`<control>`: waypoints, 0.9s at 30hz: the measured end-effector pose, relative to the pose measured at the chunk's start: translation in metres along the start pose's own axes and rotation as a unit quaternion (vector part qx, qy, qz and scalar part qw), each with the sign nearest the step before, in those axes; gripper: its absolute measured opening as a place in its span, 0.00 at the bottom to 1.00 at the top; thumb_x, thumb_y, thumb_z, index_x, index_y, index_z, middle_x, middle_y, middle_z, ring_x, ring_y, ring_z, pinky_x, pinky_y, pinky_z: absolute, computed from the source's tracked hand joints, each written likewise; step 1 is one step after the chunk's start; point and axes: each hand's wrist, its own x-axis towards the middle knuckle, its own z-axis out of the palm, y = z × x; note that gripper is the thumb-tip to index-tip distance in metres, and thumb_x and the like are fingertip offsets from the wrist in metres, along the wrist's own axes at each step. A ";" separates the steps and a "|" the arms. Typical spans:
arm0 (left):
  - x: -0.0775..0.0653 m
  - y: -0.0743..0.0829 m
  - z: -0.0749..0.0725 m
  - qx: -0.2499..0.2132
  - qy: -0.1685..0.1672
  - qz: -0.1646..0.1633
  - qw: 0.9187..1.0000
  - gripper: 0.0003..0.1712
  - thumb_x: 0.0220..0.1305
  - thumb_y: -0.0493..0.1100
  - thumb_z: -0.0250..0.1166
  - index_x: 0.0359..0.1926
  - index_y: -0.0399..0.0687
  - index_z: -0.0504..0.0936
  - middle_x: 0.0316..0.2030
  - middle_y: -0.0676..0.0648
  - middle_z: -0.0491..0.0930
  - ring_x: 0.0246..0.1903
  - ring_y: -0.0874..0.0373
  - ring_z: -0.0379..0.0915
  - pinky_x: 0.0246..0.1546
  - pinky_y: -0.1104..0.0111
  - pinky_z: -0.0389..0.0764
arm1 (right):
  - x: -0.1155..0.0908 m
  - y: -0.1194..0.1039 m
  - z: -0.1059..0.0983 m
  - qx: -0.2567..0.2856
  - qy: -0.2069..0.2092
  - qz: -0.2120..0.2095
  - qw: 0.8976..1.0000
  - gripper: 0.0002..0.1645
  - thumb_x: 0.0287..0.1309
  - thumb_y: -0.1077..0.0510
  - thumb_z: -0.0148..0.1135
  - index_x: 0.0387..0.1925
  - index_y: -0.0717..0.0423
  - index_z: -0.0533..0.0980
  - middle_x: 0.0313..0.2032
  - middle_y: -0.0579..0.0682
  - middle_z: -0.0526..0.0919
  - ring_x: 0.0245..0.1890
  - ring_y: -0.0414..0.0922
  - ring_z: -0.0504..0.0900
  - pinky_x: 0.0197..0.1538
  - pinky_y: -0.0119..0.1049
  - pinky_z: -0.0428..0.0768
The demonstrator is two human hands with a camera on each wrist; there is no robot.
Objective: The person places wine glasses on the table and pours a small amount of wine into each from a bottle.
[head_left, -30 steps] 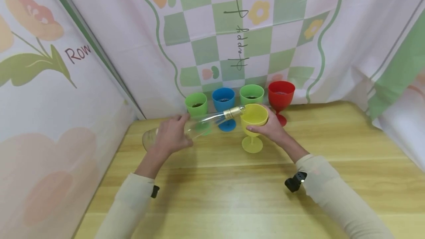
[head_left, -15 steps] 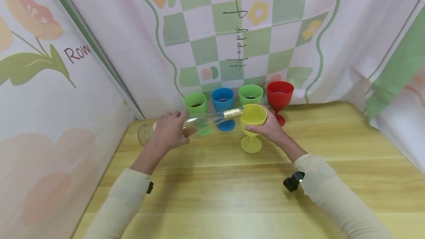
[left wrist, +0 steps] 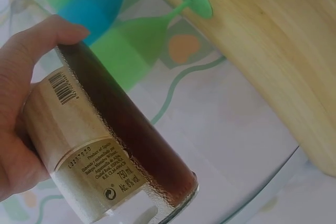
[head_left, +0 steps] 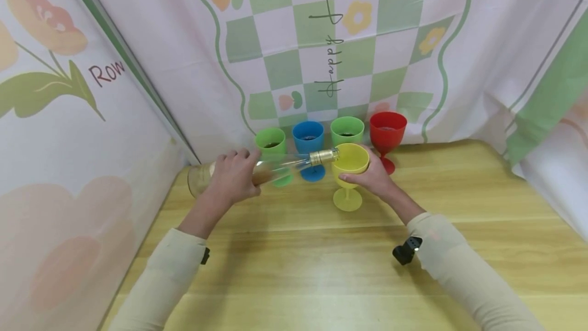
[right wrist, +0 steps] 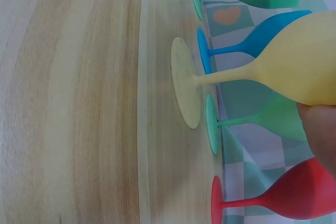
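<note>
My left hand [head_left: 234, 178] grips a clear glass bottle [head_left: 291, 165] with a gold-banded neck, tilted almost level. Its mouth is right at the rim of a yellow goblet [head_left: 344, 179]. Around that goblet's bowl curl the fingers and thumb of my right hand [head_left: 377, 176]. In the left wrist view the bottle [left wrist: 134, 129] shows a beige label with a barcode and dark reddish-brown liquid along its side. Seen from the right wrist, the yellow goblet [right wrist: 294, 56] stands upright with its round foot close over the tabletop.
Behind stand a green goblet [head_left: 271, 149], a blue goblet [head_left: 309, 142], another green goblet [head_left: 347, 127] and a red goblet [head_left: 388, 139], each with liquid inside. The wooden table [head_left: 312, 269] meets a patterned curtain [head_left: 285, 40] at the back and left.
The bottle's base has swung up and to the left with my left hand, while its mouth stays at the yellow goblet's rim. My right hand has hardly moved.
</note>
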 end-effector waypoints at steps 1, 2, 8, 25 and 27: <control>0.000 0.000 -0.001 0.001 0.000 0.000 1.000 0.45 0.45 0.52 0.79 0.63 0.49 0.70 0.49 0.39 0.82 0.44 0.42 0.78 0.48 0.46 0.82 | 0.000 0.000 0.000 -0.001 -0.001 0.001 1.000 0.47 0.51 0.68 0.73 0.71 0.62 0.62 0.62 0.64 0.72 0.52 0.38 0.74 0.51 0.19 0.78; 0.000 0.000 -0.002 0.003 0.000 0.001 1.000 0.45 0.45 0.52 0.79 0.63 0.49 0.70 0.48 0.39 0.82 0.44 0.42 0.79 0.49 0.46 0.82 | 0.000 0.000 0.000 -0.002 -0.002 0.001 1.000 0.47 0.51 0.68 0.74 0.71 0.62 0.62 0.62 0.64 0.72 0.52 0.38 0.74 0.51 0.19 0.78; 0.002 0.000 -0.006 0.013 0.014 0.009 1.000 0.43 0.43 0.52 0.80 0.59 0.48 0.71 0.46 0.40 0.82 0.44 0.41 0.79 0.48 0.46 0.81 | 0.001 0.000 0.000 0.001 -0.008 0.003 1.000 0.46 0.52 0.67 0.73 0.71 0.61 0.61 0.62 0.62 0.72 0.54 0.44 0.73 0.50 0.20 0.79; 0.005 0.000 -0.015 0.054 0.008 0.013 0.998 0.42 0.45 0.51 0.78 0.60 0.48 0.71 0.46 0.40 0.82 0.45 0.39 0.79 0.51 0.45 0.81 | 0.001 -0.002 -0.001 -0.003 -0.019 0.016 1.000 0.47 0.54 0.65 0.73 0.72 0.59 0.60 0.64 0.63 0.71 0.59 0.54 0.72 0.50 0.20 0.79; 0.005 0.000 -0.015 0.057 0.011 0.014 0.998 0.42 0.45 0.51 0.78 0.60 0.48 0.71 0.45 0.40 0.82 0.45 0.39 0.80 0.50 0.45 0.81 | 0.001 -0.001 -0.001 -0.003 -0.019 0.015 1.000 0.47 0.54 0.65 0.73 0.72 0.59 0.60 0.64 0.63 0.71 0.59 0.54 0.72 0.50 0.20 0.78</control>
